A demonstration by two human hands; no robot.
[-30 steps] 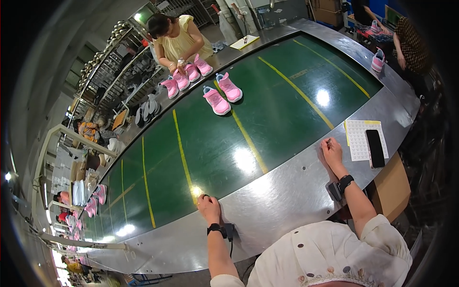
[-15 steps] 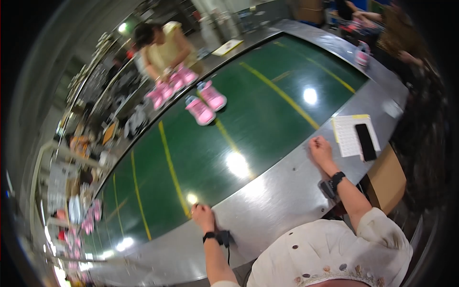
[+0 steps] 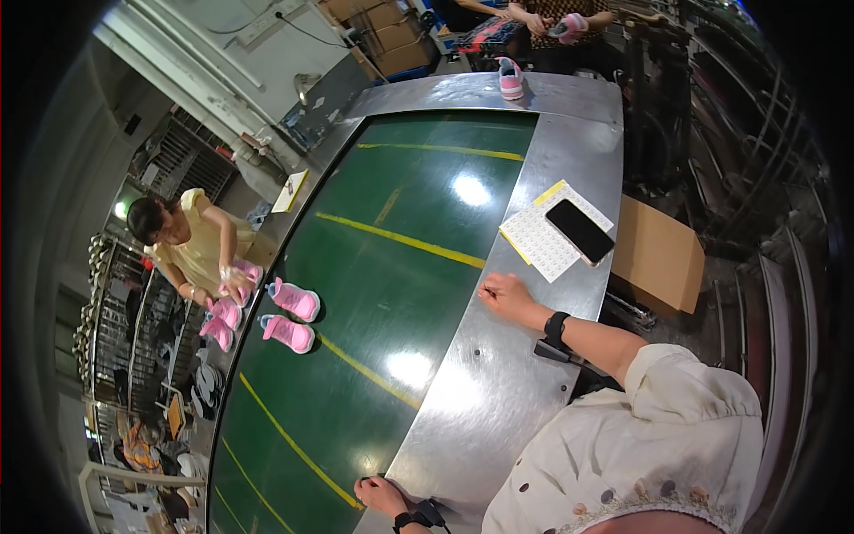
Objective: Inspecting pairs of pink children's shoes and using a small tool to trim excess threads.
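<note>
My right hand (image 3: 505,296) rests on the metal border of the table, its fingers curled in a loose fist with nothing visible in them. Nearby lie printed sheets (image 3: 536,247) with a black phone (image 3: 580,231) on top. My left hand (image 3: 381,495) is also curled closed, at the border's inner edge beside the green belt (image 3: 356,294); I see nothing in it. Two pink shoes, one (image 3: 295,301) above the other (image 3: 287,333), stand on the belt's far side, away from both my hands.
Across the belt a person in yellow (image 3: 200,233) handles several pink shoes (image 3: 222,319). A pink shoe (image 3: 510,80) stands on the metal at the far end, with another person's hands (image 3: 538,24) behind it. A cardboard box (image 3: 656,254) sits right of the table.
The view has turned to the right, so the belt and shoes appear rotated and shifted left. Both my hands stay closed on the metal border. The person in yellow has moved a hand over the shoes.
</note>
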